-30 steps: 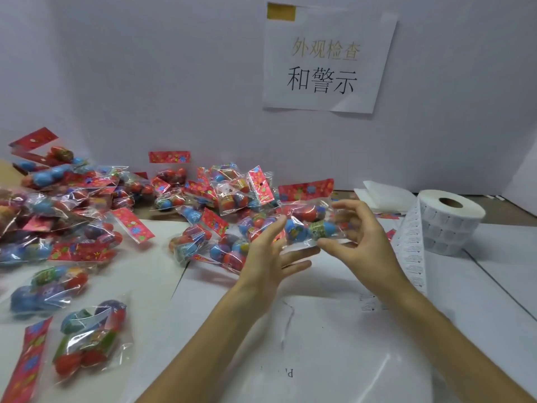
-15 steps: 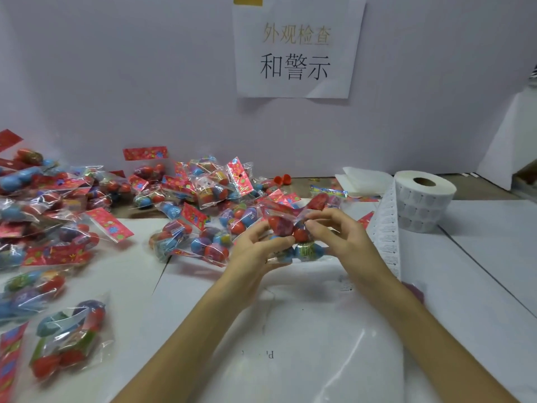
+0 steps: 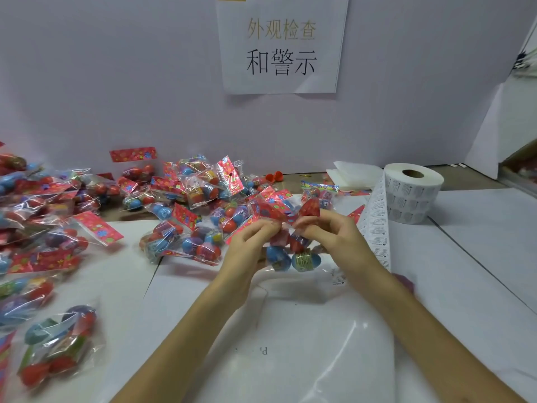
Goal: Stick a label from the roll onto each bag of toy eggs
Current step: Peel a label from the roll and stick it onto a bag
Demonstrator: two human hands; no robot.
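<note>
Both my hands hold one clear bag of toy eggs (image 3: 290, 255) just above the white table. My left hand (image 3: 250, 242) pinches its left upper side. My right hand (image 3: 331, 234) pinches its right upper side under the red header card. Blue and red eggs hang below my fingers. The white label roll (image 3: 412, 193) stands at the right, and its loose strip of labels (image 3: 376, 225) runs down toward my right wrist.
Several more egg bags (image 3: 186, 216) lie heaped across the back and left of the table, with one bag (image 3: 55, 347) near the front left. A glossy sheet (image 3: 290, 344) lies under my forearms. A paper sign (image 3: 282, 45) hangs on the wall behind.
The held bag has turned from lying lengthwise to hanging with its eggs down. Both hands came closer together at its top, and the view shifted right.
</note>
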